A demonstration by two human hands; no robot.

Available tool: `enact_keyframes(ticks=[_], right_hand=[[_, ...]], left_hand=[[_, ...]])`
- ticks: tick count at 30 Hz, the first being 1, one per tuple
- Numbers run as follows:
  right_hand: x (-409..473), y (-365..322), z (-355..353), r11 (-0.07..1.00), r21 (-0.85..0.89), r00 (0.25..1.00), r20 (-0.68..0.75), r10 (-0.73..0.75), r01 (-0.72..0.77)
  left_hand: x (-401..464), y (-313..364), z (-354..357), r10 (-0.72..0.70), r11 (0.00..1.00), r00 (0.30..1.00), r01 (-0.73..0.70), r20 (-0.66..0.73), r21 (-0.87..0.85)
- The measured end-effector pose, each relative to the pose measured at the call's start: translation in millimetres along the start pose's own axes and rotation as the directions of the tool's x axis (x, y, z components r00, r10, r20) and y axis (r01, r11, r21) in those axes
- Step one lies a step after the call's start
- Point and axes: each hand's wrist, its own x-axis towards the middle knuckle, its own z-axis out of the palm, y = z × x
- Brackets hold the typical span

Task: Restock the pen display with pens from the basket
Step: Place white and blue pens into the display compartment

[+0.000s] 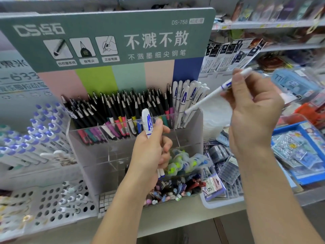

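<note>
The left hand point(151, 148) grips a bundle of white pens point(146, 123) upright, just in front of the clear display box point(190, 138). The right hand point(253, 110) pinches one white pen point(209, 95), tilted, tip just over the box's right compartment, beside the white pens standing there point(186, 95).

Pen display point(186, 138) sits mid-shelf, sign board point(109, 37) behind it. Pens point(123, 110) stand in its rear compartments. Peg rack point(58, 199) to its L, tray point(219, 202) to its R.
</note>
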Motion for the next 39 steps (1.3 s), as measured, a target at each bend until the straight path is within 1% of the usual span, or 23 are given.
enact_keyframes(ticks=[1,3,6,8,12,16,19,21,23,24,25,26,27,28,29,30,31,33,34,35,37,39], right_hand=[[8.3,1.4,0.8,0.992,-0.091,0.996,0.003,-0.091,0.091],[19.6,9.4,5.2,0.954,-0.232,0.982,0.035,-0.185,0.188],[22.1,27.1,11.9,0.883,-0.388,0.965,0.108,-0.24,0.263],[17.5,38.2,14.6,0.834,-0.461,0.952,0.165,-0.256,0.304],[9.8,56.4,14.5,0.735,-0.55,0.918,0.254,-0.306,0.397],[8.6,61.3,13.6,0.703,-0.579,0.91,0.301,-0.286,0.413],[7.2,58.5,13.6,0.663,-0.621,0.906,0.331,-0.263,0.419],[-1.0,50.7,14.3,0.658,-0.649,0.924,0.269,-0.272,0.382],[-16.3,33.9,15.6,0.705,-0.633,0.946,0.181,-0.268,0.321],[-24.0,23.7,16.4,0.757,-0.591,0.961,0.178,-0.212,0.277],[-30.6,13.9,17.2,0.824,-0.532,0.973,0.211,-0.096,0.196],[-36.0,5.4,18.3,0.879,-0.472,0.96,0.268,0.075,0.063],[-40.4,-0.8,19.2,0.903,-0.416,0.904,0.338,0.263,-0.107],[-44.0,-3.8,19.1,0.888,-0.367,0.813,0.404,0.42,-0.276],[-45.6,-4.7,18.5,0.854,-0.331,0.727,0.453,0.516,-0.4],[-44.6,-3.7,17.5,0.825,-0.31,0.672,0.479,0.565,-0.472],[-42.6,-1.6,15.7,0.806,-0.295,0.642,0.491,0.588,-0.513],[-40.4,3.7,12.9,0.782,-0.27,0.619,0.489,0.614,-0.562],[-40.2,5.7,12.3,0.777,-0.248,0.63,0.469,0.619,-0.579],[-39.9,7.9,12.3,0.782,-0.219,0.659,0.435,0.614,-0.584],[-37.3,9.5,12.8,0.831,-0.157,0.756,0.351,0.553,-0.534],[-28.2,5.3,10.7,0.901,-0.079,0.86,0.273,0.432,-0.427]], left_hand=[[-0.1,0.4,-0.3,-0.017,1.0,1.0,0.018,0.011,-0.021],[-1.1,1.1,0.0,-0.043,0.996,0.998,0.047,0.046,-0.075],[-3.4,1.7,2.5,-0.032,0.989,0.993,0.049,0.117,-0.143],[-4.9,1.7,2.6,-0.017,0.984,0.991,0.04,0.135,-0.173],[-5.8,1.2,0.6,-0.002,0.983,0.987,0.032,0.161,-0.182],[-6.5,0.8,-1.7,-0.003,0.973,0.975,0.054,0.223,-0.224],[-7.3,1.2,-1.8,-0.032,0.959,0.956,0.112,0.293,-0.259],[-7.6,1.7,-1.4,-0.049,0.957,0.941,0.141,0.335,-0.254],[-8.2,2.0,-0.1,-0.058,0.963,0.929,0.148,0.364,-0.224],[-8.4,2.2,0.7,-0.066,0.966,0.923,0.154,0.379,-0.207],[-8.2,2.0,1.3,-0.075,0.969,0.916,0.16,0.394,-0.187],[-7.7,2.1,1.6,-0.086,0.973,0.908,0.165,0.41,-0.163],[-6.9,2.2,1.8,-0.096,0.978,0.899,0.166,0.428,-0.129],[-6.4,2.1,1.6,-0.107,0.982,0.888,0.165,0.448,-0.093],[-6.0,1.8,1.4,-0.119,0.983,0.876,0.17,0.467,-0.067],[-5.9,1.4,0.9,-0.129,0.982,0.868,0.178,0.48,-0.058],[-6.3,1.1,1.0,-0.133,0.981,0.864,0.184,0.485,-0.059],[-8.9,1.0,3.3,-0.12,0.982,0.874,0.174,0.472,-0.073],[-10.4,1.6,5.9,-0.099,0.983,0.886,0.157,0.454,-0.093],[-10.9,2.0,8.5,-0.07,0.984,0.902,0.131,0.426,-0.117],[-8.5,0.6,11.6,0.007,0.993,0.951,0.031,0.309,-0.117],[-5.2,-0.3,10.8,0.105,0.994,0.983,-0.101,0.153,-0.035]])
